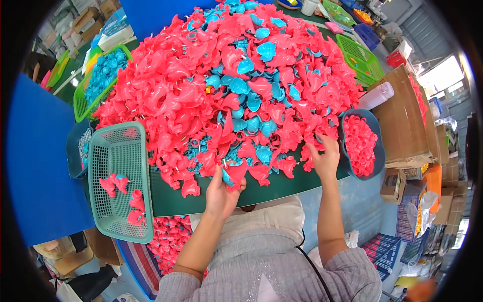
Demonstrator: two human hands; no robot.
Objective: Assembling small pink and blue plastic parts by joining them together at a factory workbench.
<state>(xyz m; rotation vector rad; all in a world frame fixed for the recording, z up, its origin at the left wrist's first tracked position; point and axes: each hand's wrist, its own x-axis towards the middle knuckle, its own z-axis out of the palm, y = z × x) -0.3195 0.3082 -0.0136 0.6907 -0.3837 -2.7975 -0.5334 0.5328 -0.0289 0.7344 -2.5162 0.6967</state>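
A large heap of glossy pink-red curved plastic parts (166,95) with blue shell-shaped pieces (238,85) among them spreads over the green table. At its near edge, my left hand (221,196) is closed on a pink plastic part (235,174) with a blue piece against it. My right hand (326,157) reaches to the heap's right edge, its thumb and fingers apart, near a dark tub (381,156) of small pink ring-like parts (359,146). A bluish bit shows by its fingertips, and I cannot tell whether they touch it.
On the left stands a green mesh basket (93,186) with several pink parts inside. Behind it are a small dark tub (74,151) of metal bits and a light-green basket (79,103) of blue pieces. A pink bottle (376,95) and cardboard box (402,121) stand at right.
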